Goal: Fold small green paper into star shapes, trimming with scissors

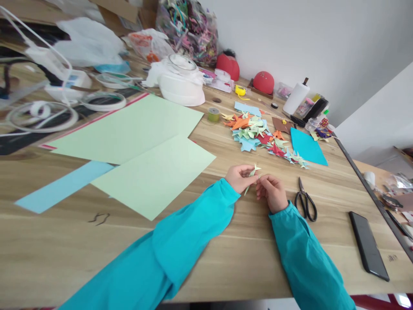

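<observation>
My left hand (239, 177) and my right hand (272, 192) meet just above the wooden table (206, 241), both in teal sleeves. Between their pinched fingers is a small pale green folded paper piece (252, 173), its points sticking up and down. Beyond the hands lies a heap of folded paper shapes (258, 134) in orange, green, blue and red. Black scissors (305, 202) lie on the table just right of my right hand.
Two large pale green sheets (135, 142) and a light blue strip (61, 187) lie to the left. A blue sheet (308, 147) sits past the heap. A black phone (368, 245) lies at the right. Tape rolls, a white pot (180, 84), bags and a paper roll (296, 97) crowd the back.
</observation>
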